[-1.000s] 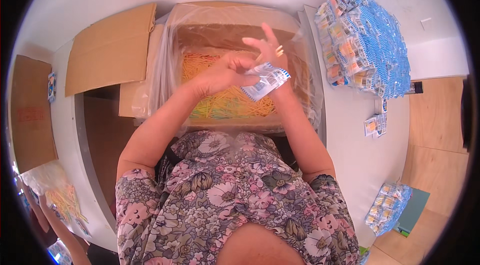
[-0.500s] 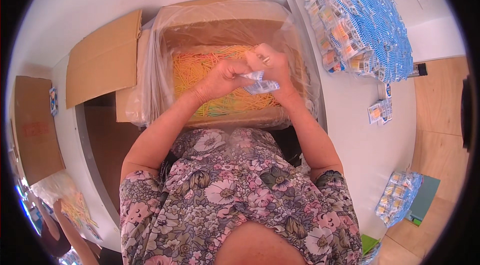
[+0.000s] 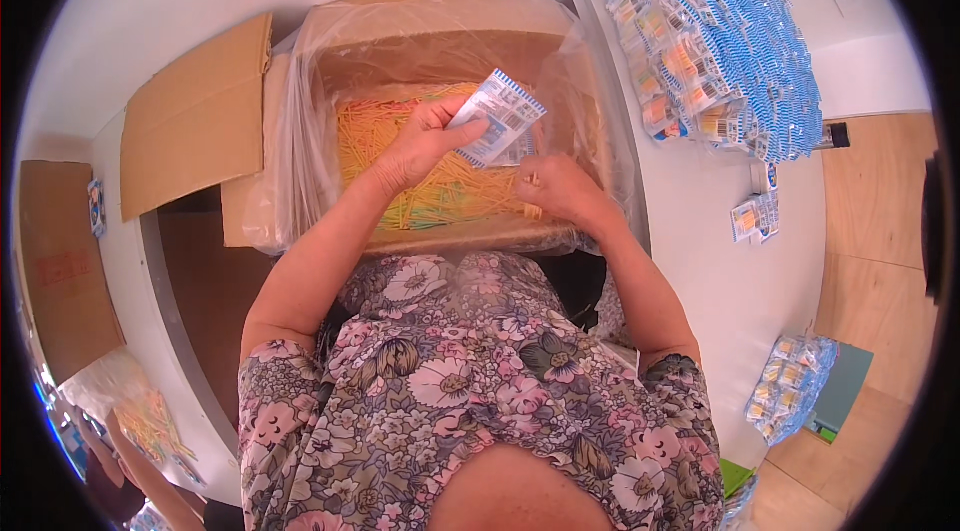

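Observation:
Over an open cardboard box (image 3: 430, 19) lined with clear plastic, my left hand (image 3: 428, 139) pinches a small flat plastic packet (image 3: 500, 111) with blue-striped ends. The packet is tilted, its upper end pointing away and to the right. My right hand (image 3: 562, 189) is curled closed beside the packet's lower right edge, over the box's near right side. What lies within its fingers, if anything, is hidden. Thin yellow, orange, pink and green sticks (image 3: 385, 146) lie loose in the box below both hands.
A large heap of blue-edged packets (image 3: 740, 51) stands on the white table (image 3: 715, 301) at right, with a few loose packets (image 3: 757, 218) nearer. Another packet bundle (image 3: 793, 386) lies further down. A cardboard flap (image 3: 195, 121) sticks out left. Another person's arm (image 3: 150, 471) shows lower left.
My hands have moved apart. The packet now stands spread out in my left hand, while my right hand has come down toward me and curled closed.

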Action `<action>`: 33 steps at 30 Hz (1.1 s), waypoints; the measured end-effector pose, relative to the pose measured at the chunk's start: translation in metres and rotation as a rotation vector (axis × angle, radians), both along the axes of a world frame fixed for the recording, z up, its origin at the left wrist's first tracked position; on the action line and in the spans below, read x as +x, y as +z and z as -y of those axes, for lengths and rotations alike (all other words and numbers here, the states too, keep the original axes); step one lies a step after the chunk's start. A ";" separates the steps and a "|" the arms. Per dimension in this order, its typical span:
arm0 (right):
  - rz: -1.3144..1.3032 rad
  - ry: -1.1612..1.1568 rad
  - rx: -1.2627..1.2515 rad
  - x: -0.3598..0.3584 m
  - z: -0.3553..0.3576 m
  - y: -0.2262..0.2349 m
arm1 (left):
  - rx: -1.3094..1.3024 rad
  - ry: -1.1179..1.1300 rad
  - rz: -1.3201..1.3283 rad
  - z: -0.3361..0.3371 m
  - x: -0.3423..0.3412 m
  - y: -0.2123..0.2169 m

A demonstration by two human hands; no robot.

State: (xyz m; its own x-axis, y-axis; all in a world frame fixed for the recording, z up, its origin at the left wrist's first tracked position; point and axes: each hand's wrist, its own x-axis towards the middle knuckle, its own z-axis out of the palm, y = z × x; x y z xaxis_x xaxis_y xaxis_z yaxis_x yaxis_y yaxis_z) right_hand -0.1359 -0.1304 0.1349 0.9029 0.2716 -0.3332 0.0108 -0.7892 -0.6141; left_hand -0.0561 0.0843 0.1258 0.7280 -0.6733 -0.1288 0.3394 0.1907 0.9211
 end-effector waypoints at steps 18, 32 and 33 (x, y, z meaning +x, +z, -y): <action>-0.022 -0.220 0.525 0.029 -0.007 0.046 | 0.013 -0.070 0.107 0.000 0.003 -0.006; 0.038 -0.084 0.200 0.017 -0.007 0.046 | 0.089 -0.195 0.060 0.001 0.003 -0.006; 0.071 -0.093 0.240 0.018 -0.007 0.045 | 0.091 -0.194 0.059 0.002 0.003 -0.006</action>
